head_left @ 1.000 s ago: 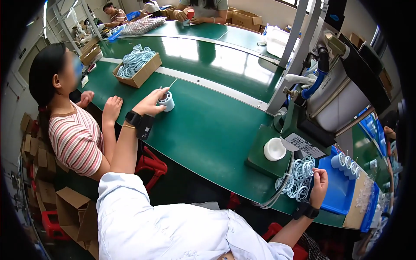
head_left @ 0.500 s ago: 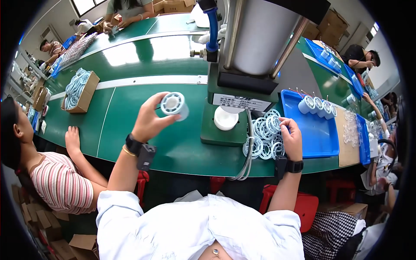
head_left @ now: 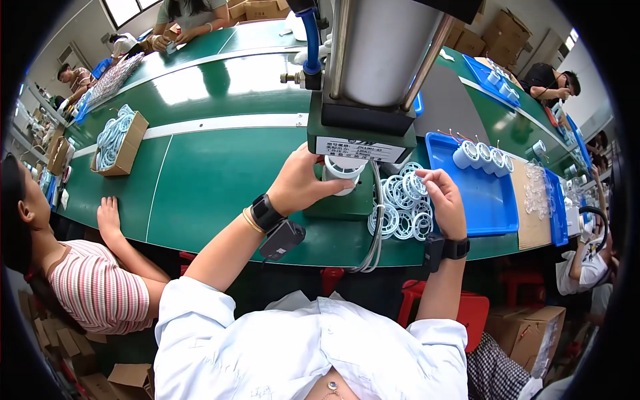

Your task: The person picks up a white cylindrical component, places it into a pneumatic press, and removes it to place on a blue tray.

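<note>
My left hand (head_left: 300, 181) is closed around a pale blue and white spool-like cylinder (head_left: 343, 175) under the head of a bench press (head_left: 377, 57). The cylinder stands roughly upright over the press's green base (head_left: 333, 210); its seat is hidden by the hand and the cylinder. My right hand (head_left: 447, 205) hovers at a pile of light blue spoked plastic rings (head_left: 403, 217), right of the press. Its thumb and forefinger pinch the edge of one ring (head_left: 415, 187) at the top of the pile.
A blue tray (head_left: 477, 207) with several white cylinders (head_left: 481, 157) lies at the right. Grey cables (head_left: 378, 227) hang between press and rings. A cardboard box of pale blue rings (head_left: 120, 143) stands at the left. A person in a striped shirt (head_left: 100, 287) sits beside me.
My left hand has carried the cylinder rightward from open table to beneath the press head. My right hand has stayed by the rings, its fingers raised slightly.
</note>
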Tool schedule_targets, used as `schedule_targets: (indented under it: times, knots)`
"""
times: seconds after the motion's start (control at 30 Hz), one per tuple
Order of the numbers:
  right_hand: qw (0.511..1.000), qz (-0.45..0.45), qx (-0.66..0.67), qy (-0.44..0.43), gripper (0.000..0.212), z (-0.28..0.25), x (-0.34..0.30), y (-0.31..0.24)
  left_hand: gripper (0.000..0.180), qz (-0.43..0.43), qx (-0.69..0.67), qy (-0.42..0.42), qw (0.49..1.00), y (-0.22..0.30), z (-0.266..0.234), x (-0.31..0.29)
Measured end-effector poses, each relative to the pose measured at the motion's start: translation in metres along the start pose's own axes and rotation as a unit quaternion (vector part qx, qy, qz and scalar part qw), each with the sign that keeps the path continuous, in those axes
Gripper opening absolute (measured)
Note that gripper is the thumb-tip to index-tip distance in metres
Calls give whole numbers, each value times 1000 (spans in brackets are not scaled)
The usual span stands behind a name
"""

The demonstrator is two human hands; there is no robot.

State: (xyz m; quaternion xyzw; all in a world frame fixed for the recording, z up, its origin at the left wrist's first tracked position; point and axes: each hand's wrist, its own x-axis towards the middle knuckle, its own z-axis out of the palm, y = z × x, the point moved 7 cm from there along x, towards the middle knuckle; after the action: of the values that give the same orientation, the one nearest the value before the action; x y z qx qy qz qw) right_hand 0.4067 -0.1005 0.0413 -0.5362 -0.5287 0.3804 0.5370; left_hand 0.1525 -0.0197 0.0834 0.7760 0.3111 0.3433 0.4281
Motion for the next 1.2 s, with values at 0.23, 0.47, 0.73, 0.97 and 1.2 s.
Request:
schedule_targets:
  times: [0.23,0.47,0.73,0.97,1.2]
  knots:
    - [946,-90,-307,-48,23,55,21,-14,53,25,97,21,995,-5,3,-2]
    - [875,-103,-472,-45,36,72,20,-5,55,46,115,61,990,-72,-79,-17]
    - [864,-63,-493,-79,38,73,23,-1,56,-96,479,37,872,-117,-78,-40]
    - [937,-148,-288,-135,40,100,28,-54,56,-76,466,20,881,-116,-68,-29]
    - [987,-151,-59,5,48,98,39,-69,53,-34,445,19,895,-126,-86,-38]
